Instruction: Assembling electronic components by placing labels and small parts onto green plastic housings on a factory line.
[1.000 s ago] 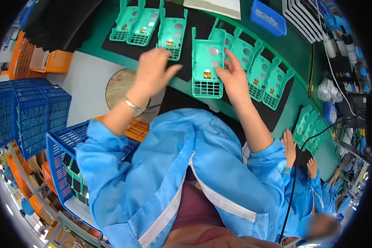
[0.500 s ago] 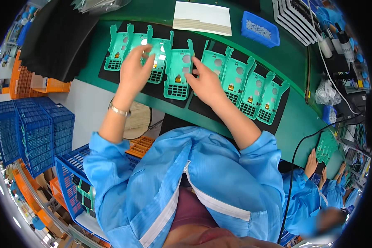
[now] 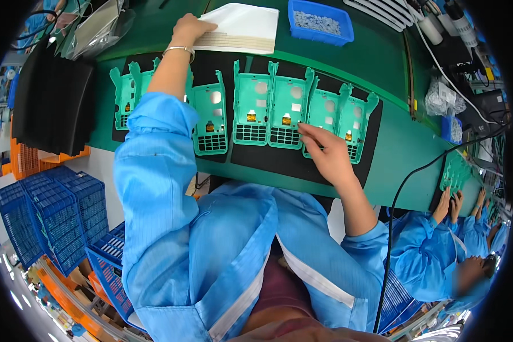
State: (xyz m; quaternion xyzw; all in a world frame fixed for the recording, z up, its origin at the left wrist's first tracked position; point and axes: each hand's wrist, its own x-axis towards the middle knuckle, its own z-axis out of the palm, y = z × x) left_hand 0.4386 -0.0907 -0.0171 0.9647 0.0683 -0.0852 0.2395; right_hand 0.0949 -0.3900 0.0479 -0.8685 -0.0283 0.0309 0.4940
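Observation:
My left hand (image 3: pixel 191 29) reaches out to a white sheet with beige strips (image 3: pixel 238 33), its fingers and thumb closed on the sheet's left edge, which looks slightly bent there. Below that arm stand light-green plastic housings (image 3: pixel 211 100), partly hidden by the sleeve. My right hand (image 3: pixel 326 153) hovers over the lower end of the right-hand housings (image 3: pixel 288 94), loosely curled, with thumb and forefinger apart and nothing visible between them. Each unobstructed housing has a grid of slots at its near end and a small yellow-and-black piece inside.
Black mats (image 3: pixel 256 157) lie under the housings on the green table. Beyond is a blue bin (image 3: pixel 320 23) of small pale parts. Black sheets (image 3: pixel 51 102) hang at the left, above blue crates (image 3: pixel 51 216). A black cable (image 3: pixel 402 199) crosses at right, near co-workers in blue (image 3: pixel 424 256).
My left hand has moved from the left housings up to the white sheet and closed on its edge. My right hand has drawn back toward the near end of the right-hand housings.

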